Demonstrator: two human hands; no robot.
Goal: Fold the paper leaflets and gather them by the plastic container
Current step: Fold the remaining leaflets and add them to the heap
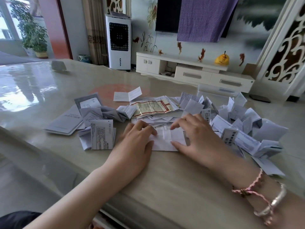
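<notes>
A glossy beige table (165, 187) reflects daylight from the window (6, 22) at far left; beyond stand a white air cooler (118, 43), a low white TV cabinet (194, 71), a cloth-draped television (166, 14); a potted plant (34, 35) by the window.

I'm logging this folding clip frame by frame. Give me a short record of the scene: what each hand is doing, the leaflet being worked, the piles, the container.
left hand: fingers flat, pressing the white leaflet's left edge
right hand: fingertips on the same leaflet, thumb at its near edge
leaflet: white, lying on the table, partly folded
pile: folded leaflets heaped on the right
loose leaflets: spread on the left
container: clear plastic, behind the pile
</notes>
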